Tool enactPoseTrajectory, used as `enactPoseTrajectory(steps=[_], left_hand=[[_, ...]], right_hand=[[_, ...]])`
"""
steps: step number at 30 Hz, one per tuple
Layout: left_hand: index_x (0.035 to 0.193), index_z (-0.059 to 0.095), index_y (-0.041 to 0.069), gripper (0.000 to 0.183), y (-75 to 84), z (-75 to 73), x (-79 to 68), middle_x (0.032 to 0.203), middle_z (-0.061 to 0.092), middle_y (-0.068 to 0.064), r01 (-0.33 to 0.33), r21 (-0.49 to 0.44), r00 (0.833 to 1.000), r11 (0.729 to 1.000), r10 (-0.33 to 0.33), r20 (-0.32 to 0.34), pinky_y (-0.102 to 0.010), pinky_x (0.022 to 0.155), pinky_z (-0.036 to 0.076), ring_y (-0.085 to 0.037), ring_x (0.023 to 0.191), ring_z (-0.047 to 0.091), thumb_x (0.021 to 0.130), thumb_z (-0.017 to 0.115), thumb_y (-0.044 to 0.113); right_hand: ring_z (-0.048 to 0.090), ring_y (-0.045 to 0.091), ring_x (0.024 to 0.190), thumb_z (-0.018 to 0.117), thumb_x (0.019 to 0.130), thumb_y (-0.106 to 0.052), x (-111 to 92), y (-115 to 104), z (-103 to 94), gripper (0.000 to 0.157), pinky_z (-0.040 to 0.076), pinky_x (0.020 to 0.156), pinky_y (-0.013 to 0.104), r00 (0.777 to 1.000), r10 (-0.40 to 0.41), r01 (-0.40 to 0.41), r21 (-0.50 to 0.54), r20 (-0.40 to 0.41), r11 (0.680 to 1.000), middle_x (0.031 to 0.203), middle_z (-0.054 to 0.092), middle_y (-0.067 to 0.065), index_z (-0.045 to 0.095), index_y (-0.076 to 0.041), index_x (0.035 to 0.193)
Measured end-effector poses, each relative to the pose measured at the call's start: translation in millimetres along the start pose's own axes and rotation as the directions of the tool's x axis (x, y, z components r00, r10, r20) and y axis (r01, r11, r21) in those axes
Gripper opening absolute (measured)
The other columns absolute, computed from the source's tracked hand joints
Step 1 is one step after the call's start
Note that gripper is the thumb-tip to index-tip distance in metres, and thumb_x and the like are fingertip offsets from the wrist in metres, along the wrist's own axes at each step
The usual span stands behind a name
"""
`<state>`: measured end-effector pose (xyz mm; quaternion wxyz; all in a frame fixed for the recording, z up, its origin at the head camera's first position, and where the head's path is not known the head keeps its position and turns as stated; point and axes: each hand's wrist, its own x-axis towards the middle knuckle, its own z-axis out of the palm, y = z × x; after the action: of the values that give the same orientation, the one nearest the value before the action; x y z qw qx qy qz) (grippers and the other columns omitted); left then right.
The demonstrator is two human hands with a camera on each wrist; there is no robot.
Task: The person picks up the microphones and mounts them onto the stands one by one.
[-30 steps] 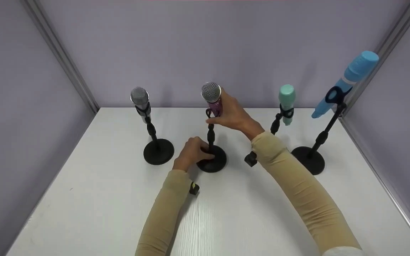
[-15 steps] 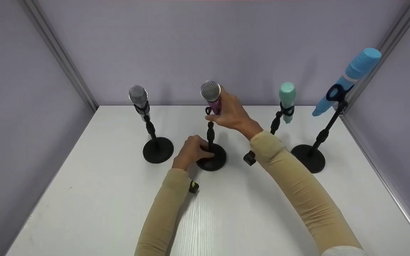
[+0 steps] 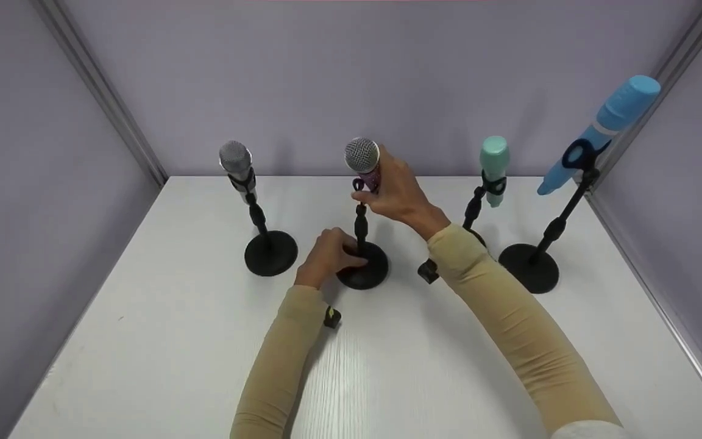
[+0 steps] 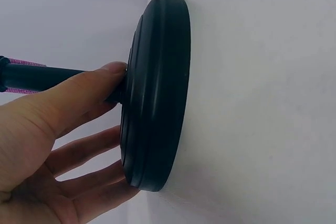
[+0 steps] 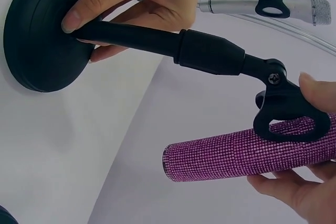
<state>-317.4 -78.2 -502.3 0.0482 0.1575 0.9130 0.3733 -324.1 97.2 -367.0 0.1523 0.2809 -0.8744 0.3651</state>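
In the middle of the white table, a black desktop microphone stand (image 3: 361, 227) rises from its round base (image 4: 157, 93). My left hand (image 3: 328, 259) pinches the foot of the pole, thumb and fingers at the top of the base. A microphone (image 3: 362, 155) with a silver mesh head and a purple rhinestone handle (image 5: 236, 156) is gripped by my right hand (image 3: 398, 192). The handle lies tilted against the stand's clip (image 5: 286, 100), which overlaps it in the right wrist view. My right thumb (image 5: 319, 93) is at the clip's edge.
To the left stands a silver microphone (image 3: 236, 158) on its own stand. At the right are a mint-green microphone (image 3: 494, 157) and a taller blue one (image 3: 625, 107), each on a stand. My right forearm partly covers the green one's stand. Grey walls border the table.
The purple microphone and my right hand have come slightly lower toward the stand. My left hand keeps its hold on the pole. The head view has shifted a little, moving everything upward in it.
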Motion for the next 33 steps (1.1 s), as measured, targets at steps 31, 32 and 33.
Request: enactPoseTrajectory(steps=[31,32,33], left_hand=[[0.089,0.084,0.008,0.015,3.3,1.9,-3.5,0.083,0.08,-0.002,0.018,-0.019,1.0,1.0,-0.018,0.02,-0.027,0.072,0.055,-0.007,0.073,0.062,0.078,0.091,0.015],[0.088,0.084,0.008,0.015,2.8,2.1,-3.5,0.082,0.08,-0.002,0.016,-0.02,1.0,1.0,-0.015,0.019,-0.026,0.072,0.054,-0.007,0.073,0.061,0.078,0.091,0.015],[0.088,0.084,0.008,0.014,2.5,1.9,-3.5,0.082,0.08,-0.002,0.012,-0.021,1.0,1.0,-0.012,0.019,-0.025,0.071,0.054,-0.007,0.072,0.061,0.078,0.091,0.015]], right_hand=[[0.054,0.021,0.083,0.087,0.083,-0.019,-12.9,4.2,11.5,0.074,0.049,0.075,0.035,0.998,0.005,-0.004,0.012,-0.057,1.0,0.097,0.059,0.014,0.043,0.003,0.138],[0.055,0.021,0.081,0.087,0.083,-0.019,-13.1,4.1,11.8,0.073,0.049,0.074,0.035,0.998,0.003,-0.002,0.011,-0.061,1.0,0.095,0.059,0.014,0.044,0.003,0.137],[0.056,0.021,0.08,0.087,0.083,-0.019,-12.9,4.3,12.1,0.072,0.05,0.074,0.035,0.998,-0.002,0.002,0.007,-0.066,1.0,0.095,0.06,0.014,0.045,0.003,0.136]])
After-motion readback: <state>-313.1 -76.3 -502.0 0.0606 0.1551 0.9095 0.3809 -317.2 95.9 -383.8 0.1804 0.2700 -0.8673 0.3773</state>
